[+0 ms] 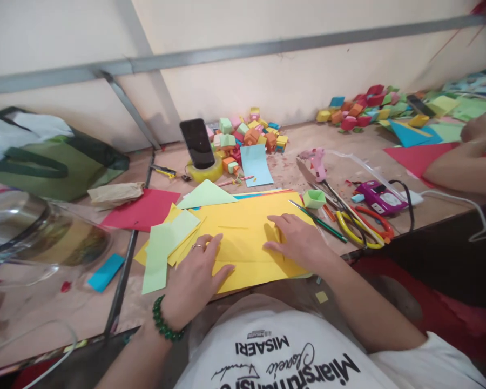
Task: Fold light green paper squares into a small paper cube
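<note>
A large sheet of yellow paper [247, 243] lies before me at the table's front edge, with a crease or edge running across its lower part. My left hand [200, 270] rests on its left side, fingers apart, wearing a ring and a green bead bracelet. On the right side of the sheet lies my right hand [294, 240], thumb and fingers spread. Beside my left hand are strips of light green paper [156, 256] on smaller yellow pieces. A dark green pencil [326, 224] and a small green paper box [314, 199] sit just beyond my right hand.
Scissors with yellow and orange handles [360, 229], a pink glue gun [318, 163] and a purple device [380, 197] lie right. Behind stand a phone [197, 143] on a tape roll [206, 170] and piled paper cubes [251, 135]. A co-worker's arm [461, 170] reaches in at right.
</note>
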A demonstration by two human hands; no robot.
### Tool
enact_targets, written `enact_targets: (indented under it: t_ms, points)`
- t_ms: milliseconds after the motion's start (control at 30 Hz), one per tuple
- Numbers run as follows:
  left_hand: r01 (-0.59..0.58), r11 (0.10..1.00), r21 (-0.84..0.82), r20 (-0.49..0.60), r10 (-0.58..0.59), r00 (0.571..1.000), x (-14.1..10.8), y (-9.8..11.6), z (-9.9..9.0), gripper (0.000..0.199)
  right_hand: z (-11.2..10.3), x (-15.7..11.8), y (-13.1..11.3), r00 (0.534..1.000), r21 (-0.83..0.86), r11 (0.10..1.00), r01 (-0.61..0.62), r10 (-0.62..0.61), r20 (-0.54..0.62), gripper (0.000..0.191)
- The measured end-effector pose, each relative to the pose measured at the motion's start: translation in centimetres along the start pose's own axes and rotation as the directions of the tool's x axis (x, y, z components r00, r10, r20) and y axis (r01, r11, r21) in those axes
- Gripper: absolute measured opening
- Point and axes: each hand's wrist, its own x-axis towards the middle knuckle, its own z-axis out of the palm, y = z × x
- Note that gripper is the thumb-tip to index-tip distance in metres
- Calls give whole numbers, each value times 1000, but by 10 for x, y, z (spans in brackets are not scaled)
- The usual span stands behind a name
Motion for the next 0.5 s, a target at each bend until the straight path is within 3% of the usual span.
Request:
enact_targets:
  t_ms: [67,133,200,267,367,433,500]
  points:
    - [29,997,-70,-16,-30,999,2,1,4,68,11,5,4,1000,99,995,-5,6,-4,32]
    - [54,986,-155,-20,-58,998,2,3,5,78,18,5,9,996,203,978,49,-32,-85,27]
    - [90,971,-223,-52,-104,993,2,5,4,83,18,3,12,970,264,947,181,-127,-210,16]
    - [126,954,-274,-151,-171,974,1,5,0,84,12,0,12,910,283,895,344,-243,-337,15]
    - [77,932,-355,-309,-194,931,0,2,-10,64,-1,-5,10,794,298,789,537,-354,-494,17]
    - [-27,933,-359,-370,-116,922,-4,-1,-17,33,-9,-6,7,731,274,746,607,-389,-561,17]
    - [-124,955,-271,-449,-11,894,-10,-2,-21,14,-15,-7,3,696,165,784,598,-406,-592,16]
